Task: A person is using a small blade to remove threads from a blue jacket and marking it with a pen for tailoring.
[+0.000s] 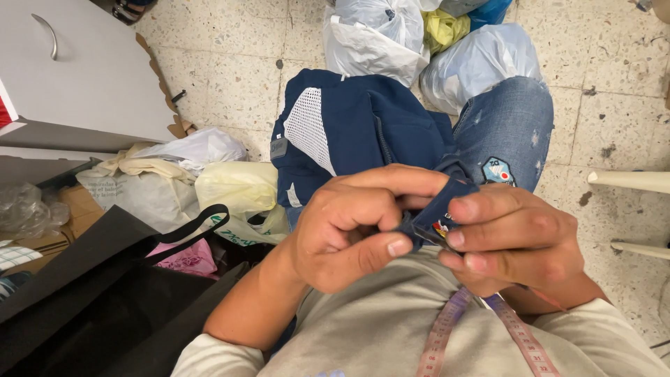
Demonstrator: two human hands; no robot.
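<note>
Our left hand [349, 230] and right hand [516, 237] both pinch the navy garment's [370, 126] edge; its length runs toward twelve o'clock.

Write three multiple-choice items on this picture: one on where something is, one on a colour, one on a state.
1. Where does the measuring tape lie?
A. On the floor
B. Down the person's chest
C. On the cabinet

2. What colour is the garment on the lap?
A. Navy blue
B. Red
C. Yellow

3. How do the two hands hold the garment's edge?
A. Both lie flat and open
B. Only one touches it
C. Both pinch it between thumb and fingers

Answers:
1. B, its two ends hang over the grey shirt.
2. A, dark blue cloth with a white mesh lining shows.
3. C, the left hand and the right hand both close on the cloth.
</note>
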